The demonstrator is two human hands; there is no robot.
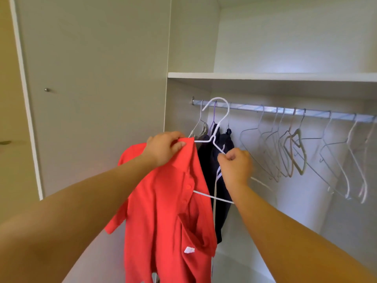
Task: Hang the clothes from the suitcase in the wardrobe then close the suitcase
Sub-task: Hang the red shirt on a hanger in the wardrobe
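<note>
The left hand (163, 148) curls round the collar of the red polo shirt (163, 211), pinching the fabric, and the shirt hangs down below it, between the forearms. The right hand (235, 166), just to the right and slightly lower, is closed in a pinch on the sloping right arm of the white wire hanger (215, 129). The hanger stands upright between the hands, its long axis running from collar to right fist, its left end tucked into the shirt. Its hook rises above both hands, opening leftward. The rail (285, 110) lies beyond and above the hands, nearer the right one, so the hook likely needs lifting over it. The suitcase is out of view
</note>
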